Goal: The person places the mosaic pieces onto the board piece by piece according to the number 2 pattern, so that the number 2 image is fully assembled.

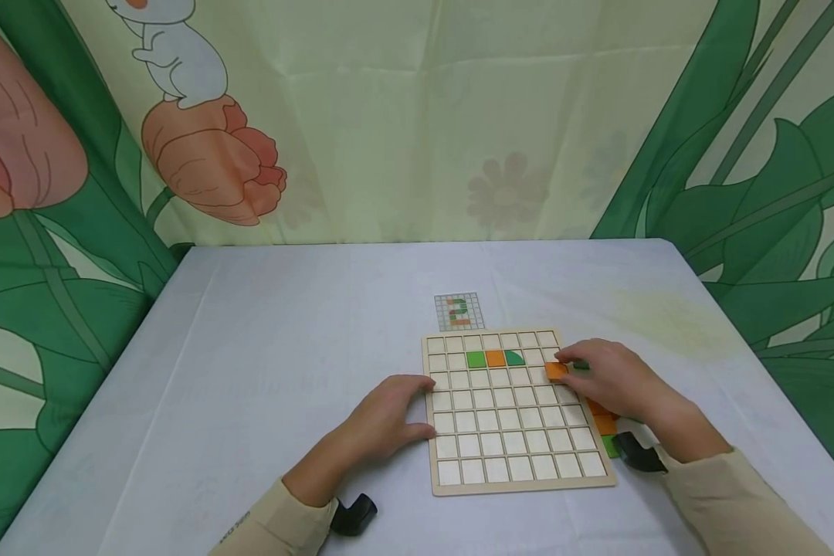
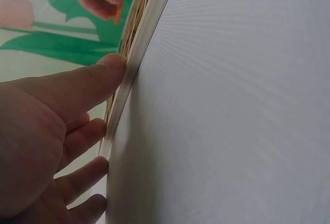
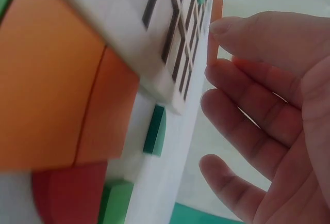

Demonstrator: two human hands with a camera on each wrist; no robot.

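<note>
A wooden grid board (image 1: pixel 521 488) lies on the table, with a light green square tile (image 1: pixel 476 360), an orange square tile (image 1: pixel 496 358) and a dark green quarter-round tile (image 1: pixel 513 357) in its second row. My left hand (image 1: pixel 387 415) rests its thumb and fingertips against the board's left edge, fingers fairly straight. Over the board's right side, my right hand (image 1: pixel 615 380) pinches another orange square tile (image 1: pixel 554 372) between thumb and fingers. In the right wrist view that tile (image 3: pixel 214 30) is seen edge-on, above the board.
Right of the board lie loose tiles: orange tiles (image 1: pixel 605 423), a light green tile (image 1: pixel 610 445), a red tile (image 3: pixel 69 193) and a dark green tile (image 3: pixel 155 131). A small pattern card (image 1: pixel 459 311) lies behind the board. A printed curtain (image 1: pixel 389 154) hangs beyond the table.
</note>
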